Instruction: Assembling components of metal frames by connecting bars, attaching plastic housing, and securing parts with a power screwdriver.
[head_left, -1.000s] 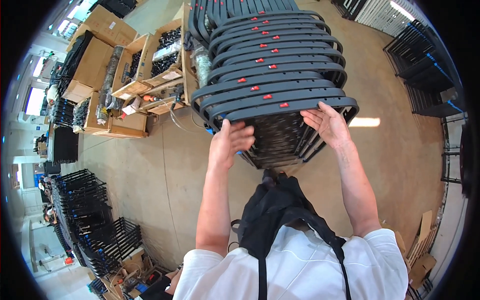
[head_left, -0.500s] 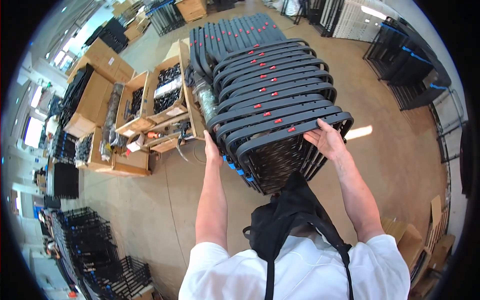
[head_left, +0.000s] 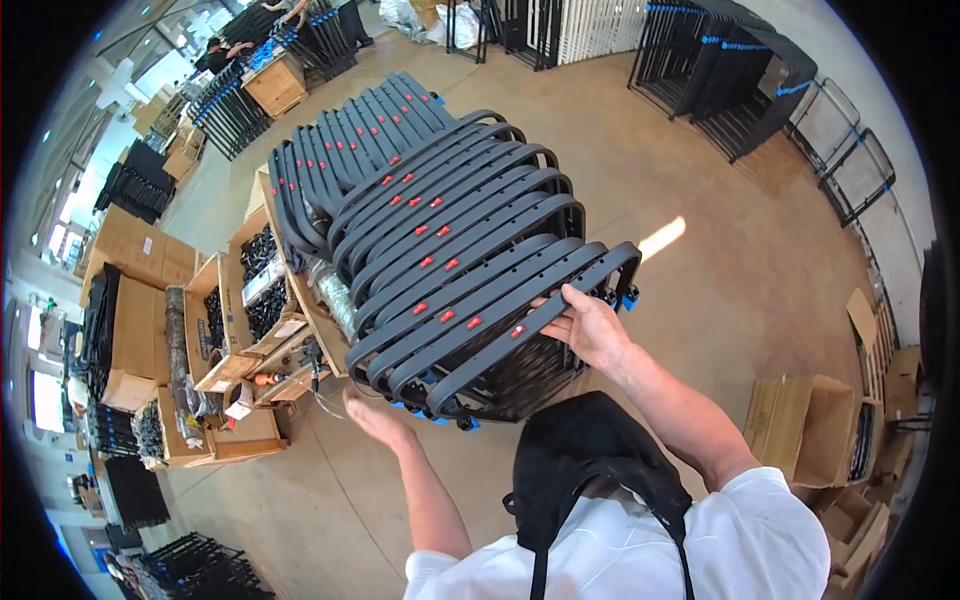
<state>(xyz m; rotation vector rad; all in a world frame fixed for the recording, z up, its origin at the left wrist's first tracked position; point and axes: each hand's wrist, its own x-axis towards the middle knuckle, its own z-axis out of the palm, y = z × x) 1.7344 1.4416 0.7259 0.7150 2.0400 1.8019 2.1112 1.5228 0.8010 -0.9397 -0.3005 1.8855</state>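
Observation:
Black tubular frames with rounded corners stand in a dense row in front of me, small red pieces dotting their top bars. My right hand (head_left: 592, 328) grips the top bar of the nearest black frame (head_left: 478, 362), thumb over the upper edge and fingers beneath. Left of that grip, a red piece (head_left: 517, 331) sits on the same bar. Blue parts (head_left: 629, 298) show at the row's lower edges. My left hand (head_left: 376, 418) is held flat by the row's near left corner, fingers stretched out, holding nothing. Black cloth with straps (head_left: 605, 450) hangs over my chest.
Left of the row stands a wooden bench with bins of small black parts (head_left: 262, 275). Cardboard boxes (head_left: 140, 325) are stacked beyond it. More black frames (head_left: 725, 85) stand at the far right. An open carton (head_left: 790, 425) lies near right. A person (head_left: 222, 55) works far left.
The view has swung, so the frame row now lies further left and slanted. My left hand has come away from the row's left side and moved nearer me. My right hand keeps the nearest bar.

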